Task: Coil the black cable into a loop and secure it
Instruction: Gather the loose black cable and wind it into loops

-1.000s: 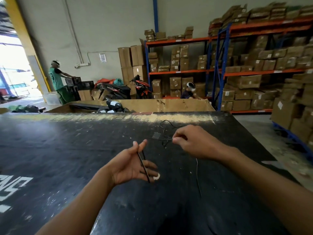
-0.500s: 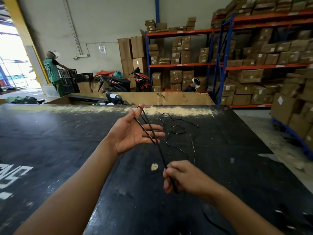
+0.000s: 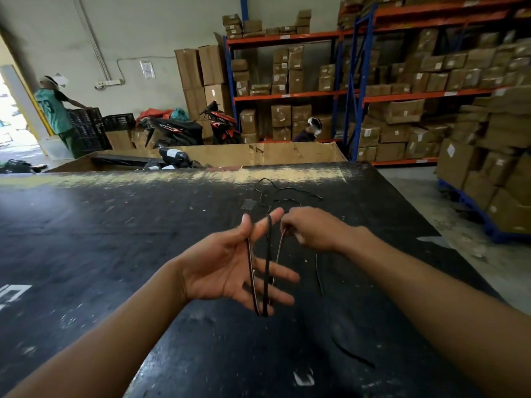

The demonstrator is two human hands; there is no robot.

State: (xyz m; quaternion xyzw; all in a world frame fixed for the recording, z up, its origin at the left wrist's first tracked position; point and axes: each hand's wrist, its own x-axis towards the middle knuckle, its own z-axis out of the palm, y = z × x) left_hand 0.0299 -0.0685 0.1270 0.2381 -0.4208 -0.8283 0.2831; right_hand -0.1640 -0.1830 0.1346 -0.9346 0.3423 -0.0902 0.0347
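A thin black cable [image 3: 267, 262] hangs in long loops across my left hand [image 3: 230, 268], pinched between the thumb and forefinger, palm up with the other fingers spread. My right hand [image 3: 311, 229] sits just to the right of those fingertips and pinches a strand of the same cable. The rest of the cable [image 3: 287, 193] lies tangled on the black table [image 3: 115, 225] behind my hands, with a small connector near it. Another stretch trails down the table under my right forearm.
A large cardboard bin [image 3: 258, 155] stands behind the table's far edge. Shelves of cartons [image 3: 402, 81] fill the right side and back. Two motorbikes [image 3: 184, 130] are parked by the wall. One person [image 3: 54, 110] stands at the left doorway, another crouches by the shelves.
My right hand rose from low near the table front up to my left fingertips, laying another loop over the left hand. My left hand dropped lower and nearer to me.
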